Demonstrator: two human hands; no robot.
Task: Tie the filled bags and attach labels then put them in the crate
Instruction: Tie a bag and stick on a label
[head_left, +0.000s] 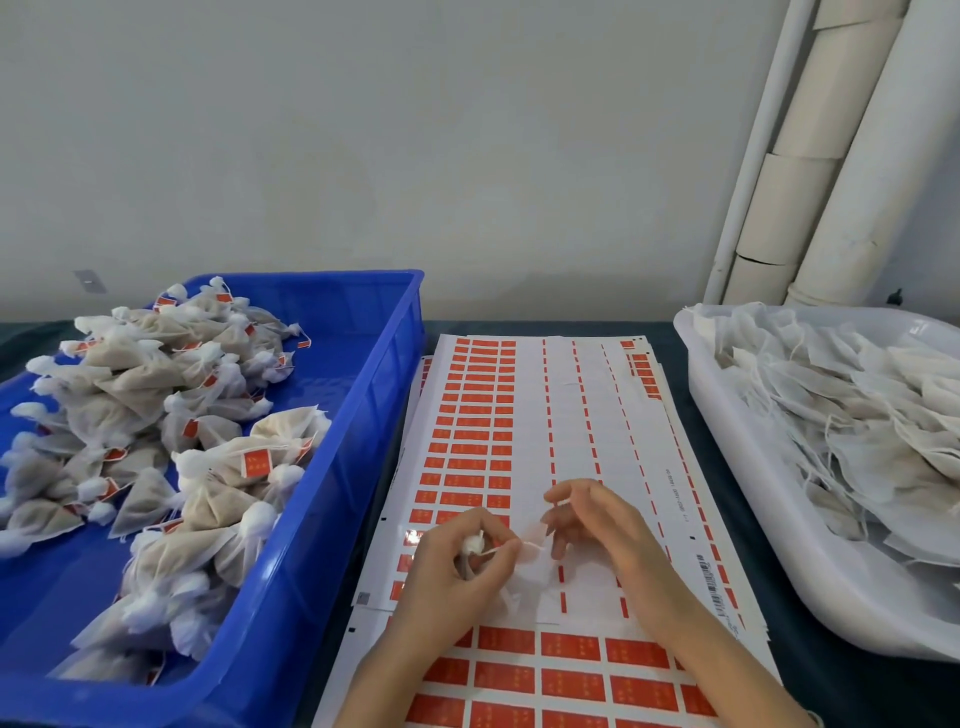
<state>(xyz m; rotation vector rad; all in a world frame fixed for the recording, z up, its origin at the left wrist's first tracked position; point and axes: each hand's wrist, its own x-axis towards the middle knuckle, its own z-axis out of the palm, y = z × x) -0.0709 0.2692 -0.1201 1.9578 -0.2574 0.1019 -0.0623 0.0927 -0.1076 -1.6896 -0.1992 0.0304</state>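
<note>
Between one blue crate (332, 467) and one white tray (737, 467), the left hand (457, 561) grips one mesh bag (527, 574); the right hand (602, 525) hovers, fingers relaxed.

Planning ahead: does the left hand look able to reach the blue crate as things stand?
Probably yes: the blue crate stands open-topped just left of the left hand, which grips a bag; nothing lies between.
</note>
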